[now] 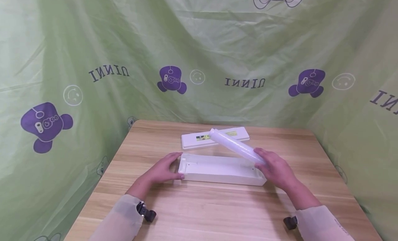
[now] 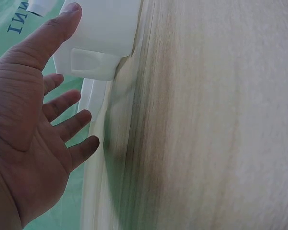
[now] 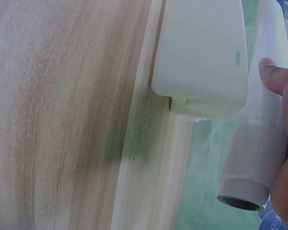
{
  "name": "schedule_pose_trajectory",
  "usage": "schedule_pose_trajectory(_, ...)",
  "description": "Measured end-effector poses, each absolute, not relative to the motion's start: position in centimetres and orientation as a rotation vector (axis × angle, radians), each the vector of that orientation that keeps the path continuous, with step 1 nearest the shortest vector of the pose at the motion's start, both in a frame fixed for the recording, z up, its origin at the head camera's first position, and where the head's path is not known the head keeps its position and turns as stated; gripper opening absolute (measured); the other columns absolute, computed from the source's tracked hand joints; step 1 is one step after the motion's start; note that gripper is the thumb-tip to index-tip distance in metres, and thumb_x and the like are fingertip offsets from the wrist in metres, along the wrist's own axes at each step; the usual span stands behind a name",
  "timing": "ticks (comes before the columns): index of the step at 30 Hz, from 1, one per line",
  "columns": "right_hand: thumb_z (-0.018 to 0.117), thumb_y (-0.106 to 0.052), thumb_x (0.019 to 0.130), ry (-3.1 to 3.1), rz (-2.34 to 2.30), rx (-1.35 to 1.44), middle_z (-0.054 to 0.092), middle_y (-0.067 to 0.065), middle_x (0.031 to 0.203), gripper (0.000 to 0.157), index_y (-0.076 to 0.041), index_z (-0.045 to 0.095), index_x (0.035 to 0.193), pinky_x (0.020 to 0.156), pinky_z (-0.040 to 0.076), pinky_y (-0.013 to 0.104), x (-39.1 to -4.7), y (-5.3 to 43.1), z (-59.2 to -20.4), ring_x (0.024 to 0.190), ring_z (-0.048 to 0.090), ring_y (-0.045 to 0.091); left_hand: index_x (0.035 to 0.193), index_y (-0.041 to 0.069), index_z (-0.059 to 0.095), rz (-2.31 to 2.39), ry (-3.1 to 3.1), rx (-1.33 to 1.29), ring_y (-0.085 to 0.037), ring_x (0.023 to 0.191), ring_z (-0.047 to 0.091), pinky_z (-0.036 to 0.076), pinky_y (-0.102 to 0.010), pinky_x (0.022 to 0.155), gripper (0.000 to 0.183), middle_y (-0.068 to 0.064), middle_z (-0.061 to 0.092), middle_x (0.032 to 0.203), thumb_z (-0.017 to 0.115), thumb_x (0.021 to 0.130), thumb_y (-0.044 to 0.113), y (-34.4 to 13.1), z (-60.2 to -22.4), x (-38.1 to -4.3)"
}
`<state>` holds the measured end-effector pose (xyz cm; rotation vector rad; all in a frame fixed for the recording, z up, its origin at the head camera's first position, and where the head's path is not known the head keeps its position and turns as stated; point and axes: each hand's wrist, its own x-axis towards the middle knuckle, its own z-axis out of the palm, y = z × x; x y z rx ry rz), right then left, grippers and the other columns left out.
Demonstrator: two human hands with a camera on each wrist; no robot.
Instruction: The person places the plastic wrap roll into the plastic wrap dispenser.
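Note:
A white, open-topped long box lies across the wooden table. At its left end is my left hand, thumb by the front corner and index finger by the back corner; in the left wrist view the fingers are spread and relaxed. My right hand grips the near end of a roll of cling film, which slants up to the left above the box. In the right wrist view the thumb lies along the roll, whose hollow core end faces the camera. Behind the box lies a white lid with a green and black label.
The wooden table reaches back to a green printed curtain, which also hangs along both sides. Dark wrist cameras, such as the left one, stick out from both sleeves.

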<state>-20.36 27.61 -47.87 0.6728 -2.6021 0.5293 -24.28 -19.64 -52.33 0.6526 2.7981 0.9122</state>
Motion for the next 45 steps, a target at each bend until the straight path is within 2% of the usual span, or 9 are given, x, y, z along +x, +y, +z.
schedule_pose_trajectory(12,0.081,-0.02,0.081,-2.55,0.517,0.744,0.062,0.014,0.13,0.063,-0.009,0.057,0.137,0.083,0.055,0.052,-20.5,27.2,-47.5,0.103,0.063,0.033,0.155,0.022,0.032,0.934,2.803,0.656,-0.029,0.141,0.032,0.027,-0.052,0.114,0.109,-0.005,0.034,0.156,0.076,0.068,0.07,-19.6,-52.3,-24.2)
schedule_pose_trajectory(22,0.081,-0.019,0.081,-2.549,0.505,0.798,0.061,0.013,0.132,0.063,-0.009,0.056,0.138,0.087,0.054,0.052,-20.7,26.9,-47.7,0.107,0.062,0.033,0.155,0.022,0.032,0.919,2.804,0.661,-0.026,0.141,0.032,0.027,-0.048,0.115,0.11,-0.004,0.035,0.156,0.075,0.067,0.072,-19.5,-52.3,-24.2)
schedule_pose_trajectory(39,0.083,-0.019,0.079,-2.497,0.498,0.886,0.062,0.012,0.131,0.063,-0.009,0.058,0.136,0.09,0.053,0.051,-20.7,26.1,-47.9,0.112,0.061,0.032,0.155,0.022,0.032,0.956,2.791,0.652,-0.028,0.142,0.032,0.027,-0.052,0.114,0.111,-0.004,0.034,0.156,0.075,0.066,0.072,-19.5,-52.7,-24.1)
schedule_pose_trajectory(45,0.082,-0.021,0.08,-2.503,0.486,0.889,0.062,0.01,0.132,0.062,-0.01,0.058,0.136,0.091,0.052,0.05,-20.7,25.8,-47.6,0.113,0.061,0.031,0.155,0.026,0.03,0.949,2.798,0.629,-0.025,0.142,0.031,0.027,-0.05,0.115,0.111,0.0,0.033,0.157,0.074,0.066,0.074,-19.5,-52.8,-24.2)
